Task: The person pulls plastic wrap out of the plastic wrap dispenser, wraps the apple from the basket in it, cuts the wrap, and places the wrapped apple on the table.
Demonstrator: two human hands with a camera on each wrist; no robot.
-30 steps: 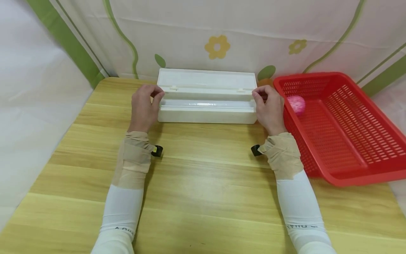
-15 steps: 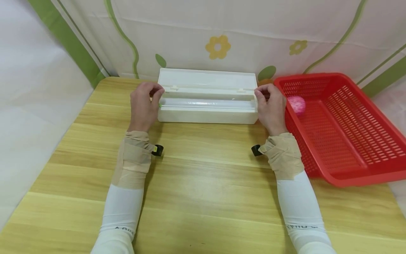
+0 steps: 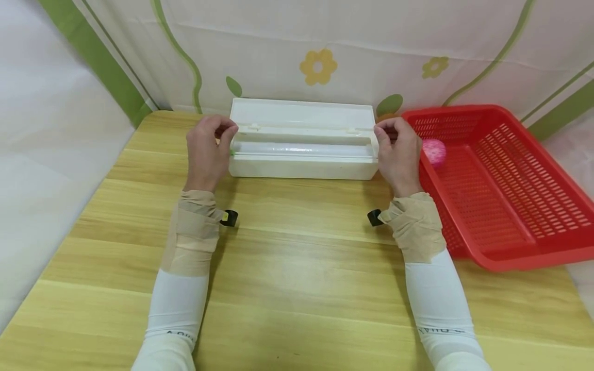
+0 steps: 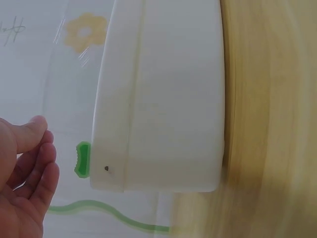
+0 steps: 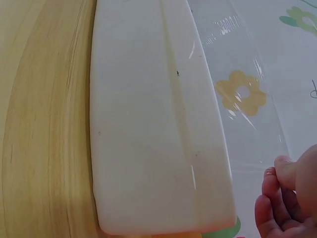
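A long white cling-film dispenser box (image 3: 301,167) lies across the far side of the wooden table, its lid (image 3: 301,111) tipped open toward the wall. A clear film (image 3: 301,149) stretches along its top. My left hand (image 3: 226,131) pinches the film's left end beside the box. At the box's right end, my right hand (image 3: 384,133) pinches the other end. In the left wrist view the box end (image 4: 168,99) carries a green tab (image 4: 82,159), with my left hand (image 4: 25,183) beside it. The right wrist view shows the film (image 5: 237,74) rising off the box (image 5: 153,129) toward my right hand (image 5: 287,198).
A red slotted basket (image 3: 510,263) sits at the right, close to my right hand, with a pink ball (image 3: 434,152) in its far left corner. A flower-patterned cloth hangs behind the table (image 3: 297,268). White cloth falls at the table's left edge.
Both hands have shifted slightly up and outward at the box ends. The film now shows as a raised, stretched band over the box.
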